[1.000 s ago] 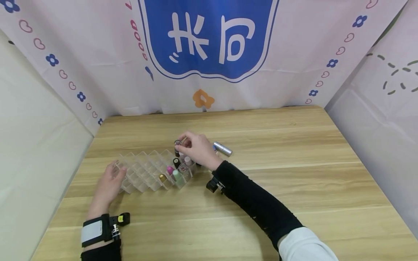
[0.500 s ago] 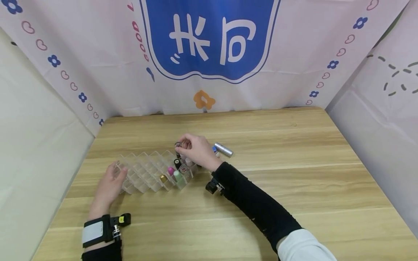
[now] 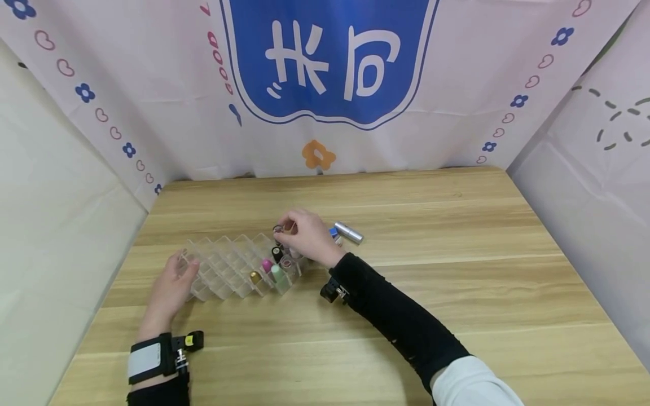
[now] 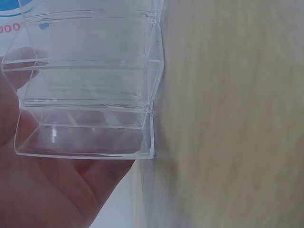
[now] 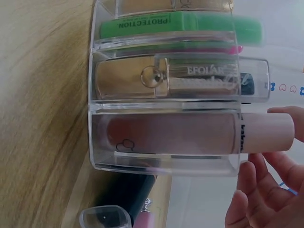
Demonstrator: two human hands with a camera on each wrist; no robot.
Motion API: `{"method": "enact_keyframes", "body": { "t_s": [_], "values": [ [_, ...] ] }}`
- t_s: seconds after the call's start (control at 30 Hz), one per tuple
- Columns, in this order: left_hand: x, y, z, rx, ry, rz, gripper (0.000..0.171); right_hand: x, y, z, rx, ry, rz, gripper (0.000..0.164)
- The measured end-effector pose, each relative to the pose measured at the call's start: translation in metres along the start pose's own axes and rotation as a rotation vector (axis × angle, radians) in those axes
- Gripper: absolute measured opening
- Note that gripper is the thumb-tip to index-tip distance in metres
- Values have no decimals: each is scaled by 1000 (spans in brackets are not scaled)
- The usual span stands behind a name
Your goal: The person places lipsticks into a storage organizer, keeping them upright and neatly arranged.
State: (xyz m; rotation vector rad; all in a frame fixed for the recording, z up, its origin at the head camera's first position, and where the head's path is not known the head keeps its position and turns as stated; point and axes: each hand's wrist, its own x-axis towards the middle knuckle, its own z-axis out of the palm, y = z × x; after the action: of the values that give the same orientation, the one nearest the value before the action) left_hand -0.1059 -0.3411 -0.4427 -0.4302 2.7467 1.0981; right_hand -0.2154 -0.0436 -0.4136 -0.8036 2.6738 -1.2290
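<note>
A clear acrylic lipstick organizer (image 3: 228, 265) with diamond-shaped slots stands on the table. My left hand (image 3: 172, 285) holds its left end, thumb on the near side; the left wrist view shows the palm (image 4: 52, 190) behind the see-through wall. At the back right slots, my right hand (image 3: 307, 237) pinches a dark, round-topped lipstick tube (image 3: 278, 230), its lower part hidden in the organizer. Filled slots at the right end hold a green tube (image 5: 180, 26), a gold-based lipstick (image 5: 128, 78) and a pink-capped lip gloss (image 5: 268, 132). The held tube is hidden in the right wrist view.
A silver tube (image 3: 348, 232) lies on the wooden table (image 3: 406, 316) right of my right hand, beside a blue-tipped item (image 3: 333, 232). A black tube (image 5: 126, 192) lies beyond the organizer's right end. A printed cloth (image 3: 203, 141) hangs along the table's back edge.
My right hand has dropped slightly, and the dark lipstick tube sits lower in the organizer. The left hand keeps its hold.
</note>
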Motion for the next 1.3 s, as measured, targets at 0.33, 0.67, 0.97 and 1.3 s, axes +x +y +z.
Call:
{"method": "enact_keyframes", "body": {
  "t_s": [0.33,0.67,0.97,1.3],
  "values": [
    [-4,-2,3,-22,10,-2,78,-3,1,5,2,-21,3,24],
    [-4,0,3,-30,11,8,79,-3,0,5,-6,-18,18,24],
    [-1,1,2,-14,17,13,79,-3,1,7,-30,-26,13,23],
    [-1,0,2,-19,18,22,79,-4,0,4,-7,-36,30,22]
  ]
}}
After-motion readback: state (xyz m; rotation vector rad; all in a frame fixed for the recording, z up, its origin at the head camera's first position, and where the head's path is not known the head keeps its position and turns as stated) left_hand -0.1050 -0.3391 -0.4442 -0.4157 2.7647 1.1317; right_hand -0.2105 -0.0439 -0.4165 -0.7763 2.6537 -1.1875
